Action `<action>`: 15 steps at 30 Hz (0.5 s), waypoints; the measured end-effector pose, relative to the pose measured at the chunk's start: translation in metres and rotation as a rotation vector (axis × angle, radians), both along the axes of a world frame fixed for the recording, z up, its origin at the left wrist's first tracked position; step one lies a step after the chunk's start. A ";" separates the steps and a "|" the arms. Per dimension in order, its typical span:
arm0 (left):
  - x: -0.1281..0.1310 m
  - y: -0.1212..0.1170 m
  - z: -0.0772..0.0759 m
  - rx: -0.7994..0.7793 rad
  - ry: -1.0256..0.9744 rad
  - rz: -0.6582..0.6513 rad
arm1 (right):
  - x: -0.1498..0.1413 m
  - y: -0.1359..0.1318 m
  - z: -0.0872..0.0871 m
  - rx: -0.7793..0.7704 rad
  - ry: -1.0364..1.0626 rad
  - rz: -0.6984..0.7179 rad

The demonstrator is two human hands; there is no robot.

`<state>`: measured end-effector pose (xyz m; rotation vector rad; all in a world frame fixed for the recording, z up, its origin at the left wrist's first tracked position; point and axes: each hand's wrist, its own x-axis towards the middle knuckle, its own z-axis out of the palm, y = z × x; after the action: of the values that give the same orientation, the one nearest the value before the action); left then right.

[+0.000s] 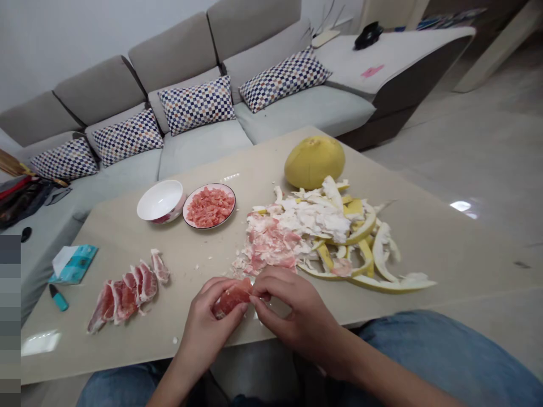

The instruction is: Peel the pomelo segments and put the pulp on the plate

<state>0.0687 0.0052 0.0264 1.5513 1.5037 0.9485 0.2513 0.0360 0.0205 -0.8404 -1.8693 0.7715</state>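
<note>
Near the table's front edge, my left hand is closed around a pinkish-red pomelo segment. The fingertips of my right hand are pinched together at the segment's right end; what they grip there is too small to make out. Just beyond my hands lies a heap of pink membrane scraps. White pith and yellow rind strips spread to the right of it. Several unpeeled pomelo segments stand in a row on the left. A plate farther back holds peeled red pulp pieces.
A whole yellow pomelo sits behind the peel heap. Beside the plate stands a white bowl. At the table's left are a blue tissue pack and a small teal-handled tool. A grey sofa with checked cushions lines the far side.
</note>
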 end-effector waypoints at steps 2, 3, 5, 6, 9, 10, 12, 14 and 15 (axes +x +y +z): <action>-0.001 0.000 -0.001 -0.022 0.008 -0.004 | 0.002 0.002 0.003 -0.010 0.027 -0.003; -0.001 0.000 -0.002 -0.039 0.012 -0.002 | 0.004 0.003 0.004 -0.017 0.039 -0.003; -0.003 0.001 -0.003 -0.078 0.016 0.008 | 0.007 0.006 0.006 -0.024 0.058 -0.007; -0.003 0.001 -0.004 -0.094 0.011 0.014 | 0.009 0.008 0.007 -0.023 0.064 -0.014; -0.005 0.001 -0.004 -0.139 -0.036 0.027 | 0.014 0.013 0.010 -0.026 0.058 -0.076; -0.005 0.001 -0.004 -0.161 -0.063 0.029 | 0.016 0.015 0.010 -0.035 0.050 -0.096; -0.006 0.001 -0.005 -0.218 -0.135 0.029 | 0.019 0.019 0.011 -0.075 0.045 -0.097; -0.006 0.000 -0.006 -0.267 -0.228 0.048 | 0.022 0.022 0.012 -0.158 0.058 -0.044; -0.006 0.000 -0.006 -0.281 -0.278 0.062 | 0.023 0.023 0.011 -0.216 0.070 -0.011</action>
<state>0.0630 0.0052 0.0200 1.1298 1.4224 0.9023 0.2738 0.0590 0.0319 -0.9446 -1.7396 0.9964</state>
